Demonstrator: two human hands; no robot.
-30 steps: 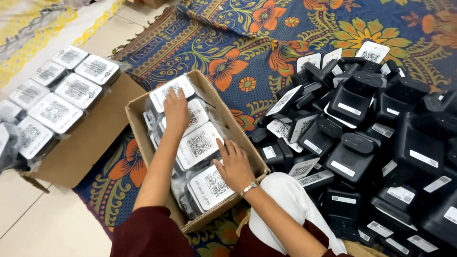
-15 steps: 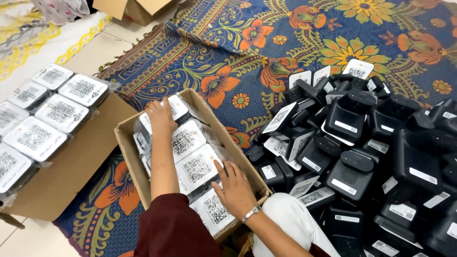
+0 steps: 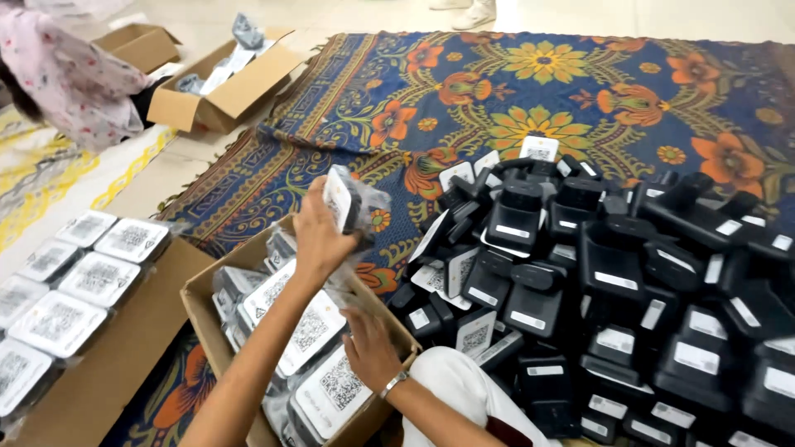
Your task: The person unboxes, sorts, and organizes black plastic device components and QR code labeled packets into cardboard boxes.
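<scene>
Two bare hands work over an open brown cardboard box [image 3: 211,319] packed with plastic-wrapped white-faced black devices [image 3: 310,331]. Left hand [image 3: 319,236], forearm raised, has its fingers [image 3: 310,199] closed around one bagged black device [image 3: 348,199] above the box. Right hand [image 3: 371,352] rests inside the box, fingers seemingly spread flat, beside a heap of unwrapped black devices [image 3: 613,281] on the patterned floral rug [image 3: 530,83].

White-labelled bagged black units [image 3: 310,331] fill the brown carton [image 3: 199,306].
</scene>
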